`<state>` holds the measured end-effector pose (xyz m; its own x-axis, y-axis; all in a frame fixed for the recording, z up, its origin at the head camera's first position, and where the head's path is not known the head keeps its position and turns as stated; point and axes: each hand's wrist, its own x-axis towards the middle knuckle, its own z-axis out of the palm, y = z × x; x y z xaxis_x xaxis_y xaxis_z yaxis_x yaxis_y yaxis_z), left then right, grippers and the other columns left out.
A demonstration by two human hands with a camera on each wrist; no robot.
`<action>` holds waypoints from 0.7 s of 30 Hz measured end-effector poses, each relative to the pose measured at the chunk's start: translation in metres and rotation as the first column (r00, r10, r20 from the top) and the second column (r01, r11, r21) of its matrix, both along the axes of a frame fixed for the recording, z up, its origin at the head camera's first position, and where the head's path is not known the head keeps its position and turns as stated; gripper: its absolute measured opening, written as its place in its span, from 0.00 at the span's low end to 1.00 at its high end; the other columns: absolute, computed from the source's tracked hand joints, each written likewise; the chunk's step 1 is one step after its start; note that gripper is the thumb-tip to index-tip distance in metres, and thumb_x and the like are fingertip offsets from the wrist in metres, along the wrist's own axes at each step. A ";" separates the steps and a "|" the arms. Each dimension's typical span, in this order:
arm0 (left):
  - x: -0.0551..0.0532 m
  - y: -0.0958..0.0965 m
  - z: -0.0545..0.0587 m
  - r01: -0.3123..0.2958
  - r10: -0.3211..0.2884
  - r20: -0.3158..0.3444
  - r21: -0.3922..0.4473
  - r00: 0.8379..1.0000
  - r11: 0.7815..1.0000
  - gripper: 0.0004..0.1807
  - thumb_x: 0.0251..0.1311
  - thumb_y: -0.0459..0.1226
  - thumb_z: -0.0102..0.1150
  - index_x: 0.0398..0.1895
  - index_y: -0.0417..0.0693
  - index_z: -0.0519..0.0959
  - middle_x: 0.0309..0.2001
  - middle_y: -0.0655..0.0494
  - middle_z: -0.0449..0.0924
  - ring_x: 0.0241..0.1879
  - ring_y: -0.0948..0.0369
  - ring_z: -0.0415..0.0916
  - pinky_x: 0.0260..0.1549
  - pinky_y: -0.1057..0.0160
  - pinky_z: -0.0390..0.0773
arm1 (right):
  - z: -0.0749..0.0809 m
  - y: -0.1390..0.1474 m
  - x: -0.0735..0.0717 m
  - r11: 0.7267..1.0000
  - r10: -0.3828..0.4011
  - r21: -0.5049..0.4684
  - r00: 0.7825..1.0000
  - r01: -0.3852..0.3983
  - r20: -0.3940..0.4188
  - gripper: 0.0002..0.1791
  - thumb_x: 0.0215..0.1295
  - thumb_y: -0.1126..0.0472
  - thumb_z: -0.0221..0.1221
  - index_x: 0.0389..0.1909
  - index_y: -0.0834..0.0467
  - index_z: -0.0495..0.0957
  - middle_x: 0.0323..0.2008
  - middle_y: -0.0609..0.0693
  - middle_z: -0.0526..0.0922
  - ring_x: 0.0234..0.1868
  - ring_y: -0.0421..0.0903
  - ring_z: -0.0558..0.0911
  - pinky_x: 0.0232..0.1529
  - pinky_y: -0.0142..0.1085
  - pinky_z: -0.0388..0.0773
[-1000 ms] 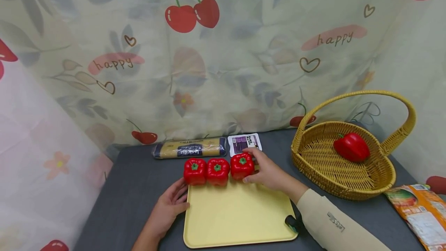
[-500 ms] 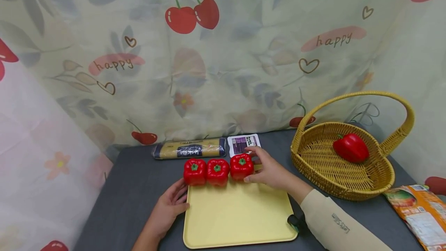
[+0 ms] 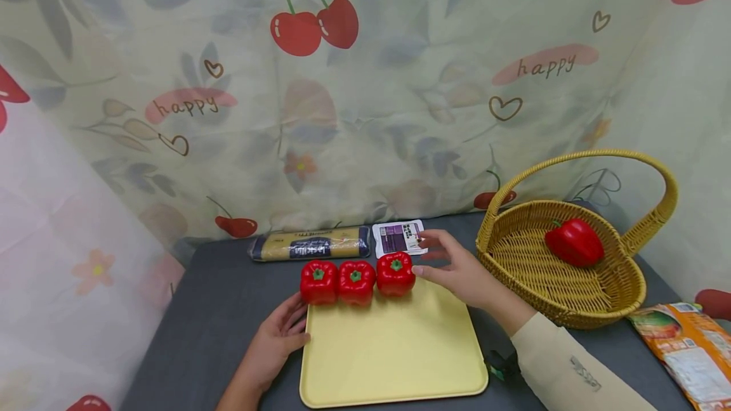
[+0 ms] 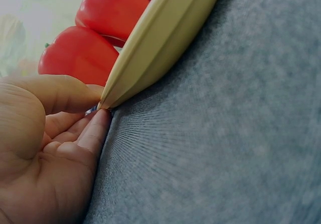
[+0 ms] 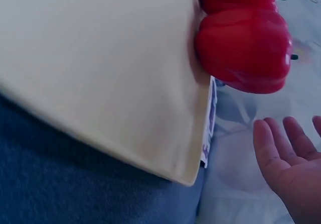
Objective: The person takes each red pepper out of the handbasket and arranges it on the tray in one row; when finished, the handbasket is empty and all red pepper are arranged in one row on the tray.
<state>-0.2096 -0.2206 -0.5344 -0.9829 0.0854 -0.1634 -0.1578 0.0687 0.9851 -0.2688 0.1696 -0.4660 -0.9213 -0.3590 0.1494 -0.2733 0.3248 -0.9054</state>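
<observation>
A pale yellow tray lies on the dark table, with three red bell peppers in a row along its far edge: a left one, a middle one and a right one. My left hand pinches the tray's left rim, thumb above and fingers below, as the left wrist view shows at the rim. Beside the right pepper, my right hand is spread with nothing in it. In the right wrist view its fingers are apart from the right pepper.
A woven basket with a tall handle stands at the right, another red bell pepper inside it. Behind the tray lie a spaghetti pack and a white-and-purple packet. An orange bag is at the far right.
My right hand has let go of the right bell pepper, its fingers opening as it drew away to the right. The left hand and the peppers have stayed in place.
</observation>
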 end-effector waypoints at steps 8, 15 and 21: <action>0.000 0.001 0.001 -0.003 0.003 0.006 -0.006 1.000 1.000 0.47 0.62 0.14 0.63 0.85 0.33 0.58 0.81 0.31 0.60 0.78 0.38 0.62 0.67 0.48 0.76 | 0.008 0.017 0.007 0.995 -0.023 -0.101 0.998 0.017 -0.057 0.33 0.80 0.57 0.65 0.78 0.61 0.65 0.68 0.66 0.73 0.67 0.66 0.77 0.64 0.56 0.81; 0.000 0.000 0.001 0.003 -0.003 -0.002 0.002 1.000 1.000 0.47 0.62 0.15 0.63 0.85 0.33 0.58 0.81 0.31 0.59 0.78 0.38 0.61 0.68 0.48 0.76 | 0.015 0.033 0.017 0.979 -0.027 -0.205 0.992 0.001 -0.124 0.26 0.83 0.64 0.59 0.76 0.66 0.66 0.65 0.67 0.76 0.63 0.55 0.81 0.58 0.41 0.85; -0.001 0.001 -0.001 -0.004 0.004 0.016 -0.005 1.000 1.000 0.47 0.63 0.15 0.63 0.85 0.33 0.58 0.81 0.32 0.60 0.78 0.39 0.62 0.67 0.50 0.77 | 0.025 0.047 0.024 0.962 -0.030 -0.274 0.984 -0.019 -0.175 0.22 0.85 0.68 0.52 0.75 0.66 0.67 0.63 0.63 0.77 0.62 0.49 0.83 0.56 0.38 0.86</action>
